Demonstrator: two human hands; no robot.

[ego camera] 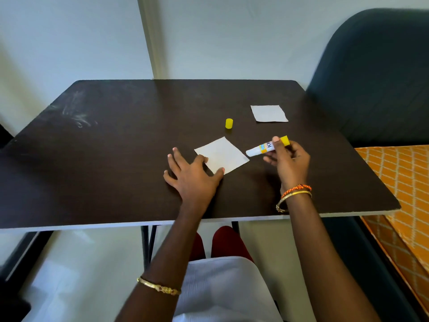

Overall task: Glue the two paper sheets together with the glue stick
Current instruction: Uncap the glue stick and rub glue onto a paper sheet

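A small white paper square lies turned like a diamond near the table's middle. My left hand rests flat on the table with spread fingers, thumb and forefinger pressing the paper's left corner. My right hand holds an uncapped glue stick, white with a yellow base, its tip pointing left just beside the paper's right corner. The yellow cap stands upright behind the paper. A second white paper square lies flat at the far right.
The dark brown table has a pale front edge near my lap. A dark green chair back stands close to the right. An orange patterned cloth lies at the right beyond the table.
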